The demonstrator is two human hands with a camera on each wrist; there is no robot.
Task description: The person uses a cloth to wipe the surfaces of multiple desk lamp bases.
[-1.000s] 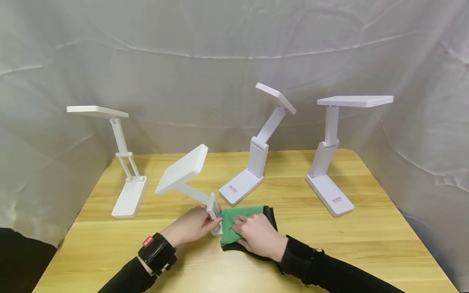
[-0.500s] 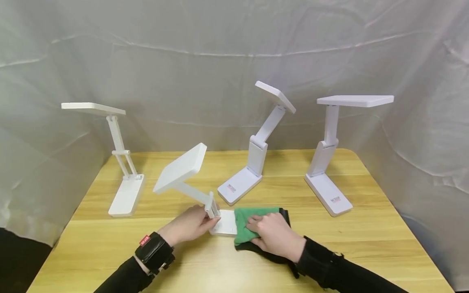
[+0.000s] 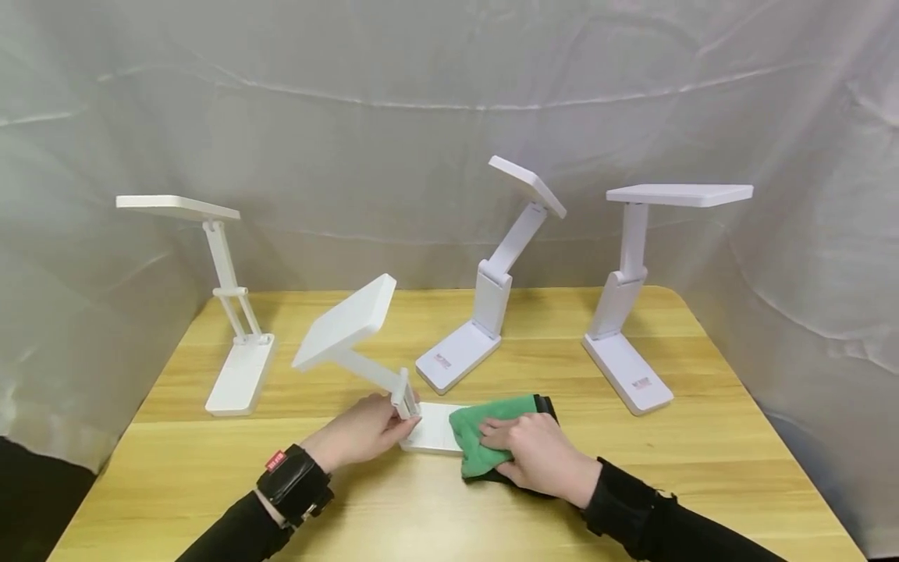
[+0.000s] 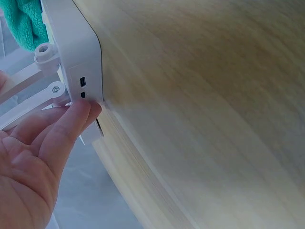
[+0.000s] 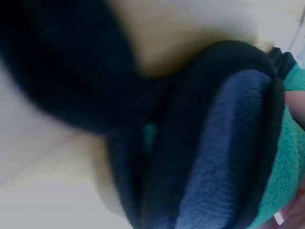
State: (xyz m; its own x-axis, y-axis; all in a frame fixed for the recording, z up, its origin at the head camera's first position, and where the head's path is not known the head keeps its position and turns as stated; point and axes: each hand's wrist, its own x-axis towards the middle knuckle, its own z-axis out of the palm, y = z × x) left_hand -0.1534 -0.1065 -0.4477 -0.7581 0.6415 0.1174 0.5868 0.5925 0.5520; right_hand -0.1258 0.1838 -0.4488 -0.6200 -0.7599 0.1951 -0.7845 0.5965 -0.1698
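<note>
A white folding desk lamp (image 3: pixel 431 428) stands at the front middle, its base flat on the table and its head tilted up to the left. My left hand (image 3: pixel 360 433) holds it at the hinge end of the base. The left wrist view shows those fingers (image 4: pixel 71 124) against the end face, just below two small ports. My right hand (image 3: pixel 548 455) grips a green cloth (image 3: pixel 488 425) with black edging, lying over the right end of the lamp base. Bunched folds of the cloth (image 5: pixel 214 152) fill much of the right wrist view, with a grey-blue side showing.
Three more white desk lamps stand behind: one at the left (image 3: pixel 242 375), one at the middle back (image 3: pixel 460 355) and one at the right (image 3: pixel 627 373). They rest on a wood-grain table (image 3: pixel 702 468). A grey fabric sheet (image 3: pixel 421 156) hangs behind and along the sides.
My right hand has drawn the cloth rightward along the lamp base, baring more of its top, and the cloth has bunched and turned slightly. My left hand keeps its hold on the lamp.
</note>
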